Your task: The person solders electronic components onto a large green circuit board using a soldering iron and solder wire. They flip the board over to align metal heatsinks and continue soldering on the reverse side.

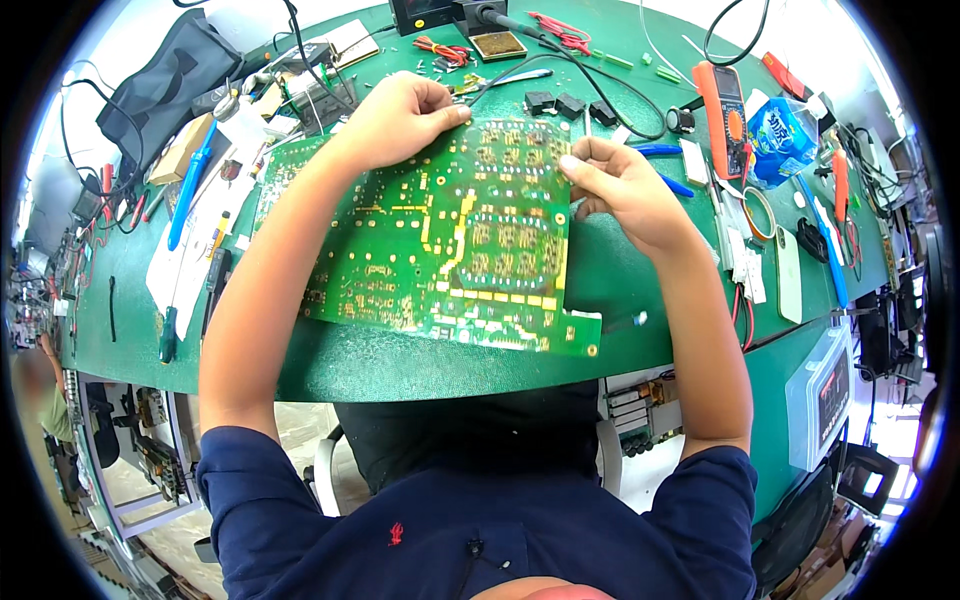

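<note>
Two bare hands [393, 122] [622, 185] hold a thin, glossy, notched green circuit board [415, 245].

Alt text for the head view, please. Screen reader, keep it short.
A large green circuit board is held by a person's left hand at its top edge and right hand near its upper right corner, above a green workbench. To the right are an orange multimeter, a blue plastic pack and a roll of tape.
</note>
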Motion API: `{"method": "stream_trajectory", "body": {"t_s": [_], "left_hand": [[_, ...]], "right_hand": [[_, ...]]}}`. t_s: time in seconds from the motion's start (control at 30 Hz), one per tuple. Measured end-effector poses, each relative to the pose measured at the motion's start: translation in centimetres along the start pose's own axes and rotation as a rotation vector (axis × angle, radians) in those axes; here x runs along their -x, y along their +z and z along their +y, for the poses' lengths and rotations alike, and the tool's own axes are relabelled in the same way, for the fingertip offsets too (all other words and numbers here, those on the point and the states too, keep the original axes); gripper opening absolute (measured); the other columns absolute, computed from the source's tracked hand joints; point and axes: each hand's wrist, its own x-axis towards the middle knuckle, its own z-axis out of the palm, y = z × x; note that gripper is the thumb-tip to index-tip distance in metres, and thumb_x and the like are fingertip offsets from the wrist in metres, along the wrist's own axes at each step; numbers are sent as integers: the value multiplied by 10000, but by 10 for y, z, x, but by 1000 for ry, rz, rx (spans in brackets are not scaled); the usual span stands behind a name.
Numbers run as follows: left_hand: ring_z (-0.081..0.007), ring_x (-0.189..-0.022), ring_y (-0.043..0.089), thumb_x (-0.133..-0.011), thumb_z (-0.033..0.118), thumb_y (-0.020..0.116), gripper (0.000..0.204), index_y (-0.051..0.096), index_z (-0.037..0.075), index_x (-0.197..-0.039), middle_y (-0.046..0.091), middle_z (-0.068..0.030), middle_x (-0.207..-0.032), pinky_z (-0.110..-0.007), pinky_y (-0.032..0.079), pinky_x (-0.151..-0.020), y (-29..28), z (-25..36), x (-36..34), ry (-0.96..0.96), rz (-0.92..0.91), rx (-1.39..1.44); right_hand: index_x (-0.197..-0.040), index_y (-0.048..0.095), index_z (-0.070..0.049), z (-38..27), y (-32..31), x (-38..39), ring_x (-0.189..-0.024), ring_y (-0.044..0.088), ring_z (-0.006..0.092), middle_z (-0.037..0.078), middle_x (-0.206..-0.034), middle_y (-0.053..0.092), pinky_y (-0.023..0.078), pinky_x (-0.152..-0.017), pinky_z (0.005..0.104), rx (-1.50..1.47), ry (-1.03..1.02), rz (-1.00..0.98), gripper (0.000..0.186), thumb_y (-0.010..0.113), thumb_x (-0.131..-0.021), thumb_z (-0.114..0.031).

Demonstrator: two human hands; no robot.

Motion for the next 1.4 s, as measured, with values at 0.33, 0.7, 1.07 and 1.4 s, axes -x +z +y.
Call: {"method": "stream_trajectory", "body": {"t_s": [0.33,0.7,1.07,1.4], "left_hand": [[-151,-527,449,-936,285,744,395,633,-13,-701,538,-82,-562,-368,398,-536,8,24,27,3,-35,1],[-318,-664,631,-916,303,736,324,711,11,-779,655,-167,-692,-446,496,-651,0,35,49,2,11,-126],[-356,-843,716,-914,292,722,250,754,45,-885,741,-160,-841,-473,557,-763,12,35,59,16,-126,-181],[-369,-866,697,-939,230,687,219,714,16,-977,713,-200,-905,-451,544,-789,0,27,66,95,-1,-191]], "right_hand": [[-1284,608,31,6,4,0,-844,710,185,116,-1118,706,571,-714,317,-123,133,101,634,587,-1026,-548],[-1310,550,64,4,9,13,-826,717,147,111,-1044,708,589,-679,274,-123,56,-69,409,582,-1063,-260],[-1279,574,70,13,10,10,-797,698,112,78,-975,716,576,-641,255,110,158,-156,429,658,-1027,-266],[-1263,606,27,11,13,9,-763,666,101,65,-1024,690,559,-609,244,65,175,-170,478,595,-1058,-405]]}}
